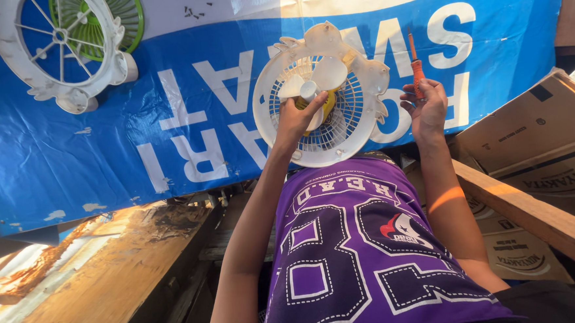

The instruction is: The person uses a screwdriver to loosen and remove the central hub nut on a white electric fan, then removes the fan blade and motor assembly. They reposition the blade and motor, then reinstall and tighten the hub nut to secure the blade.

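The white fan housing (320, 94) lies flat on the blue banner (103, 151), grille face up, its small blades fitted and the front guard off. The left hand (296, 118) pinches the yellow hub. Right of the housing, the right hand (427, 105) grips an orange screwdriver (416, 69), long axis upright, tip away from the wearer. A second fan guard (65, 45) lies far left of the housing.

Repair workshop: dismantled fan housings (65, 48), cardboard boxes (542, 141).
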